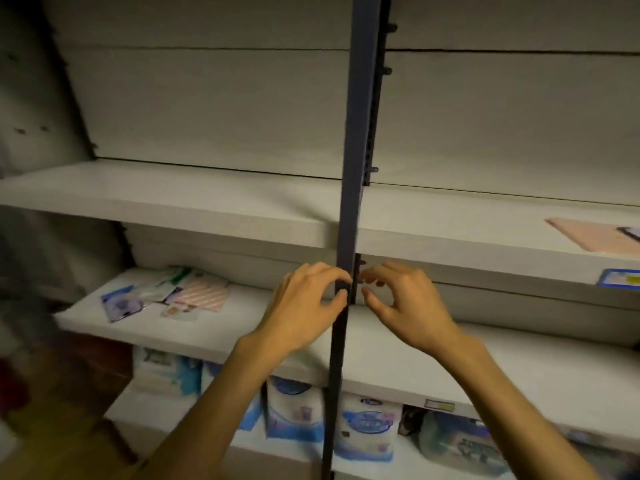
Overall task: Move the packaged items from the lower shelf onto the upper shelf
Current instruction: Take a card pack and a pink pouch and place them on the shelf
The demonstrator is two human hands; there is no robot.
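Note:
Several flat packaged items (162,296) lie in a loose pile at the left of the lower shelf (221,337), among them a blue-edged packet (121,303) and a pink striped one (204,294). The upper shelf (194,206) above them is bare on the left; a pink flat package (595,233) lies at its far right. My left hand (308,303) hovers just left of the dark vertical post (349,202), fingers curled and apart, holding nothing. My right hand (405,296) hovers just right of the post, also holding nothing. Both hands are well right of the pile.
The dark post runs from top to bottom through the middle of the view, in front of the shelves. A bottom shelf holds large blue-and-white packs (367,427). A blue price label (620,278) sits on the upper shelf's front edge at right. Brown floor (52,410) lies at lower left.

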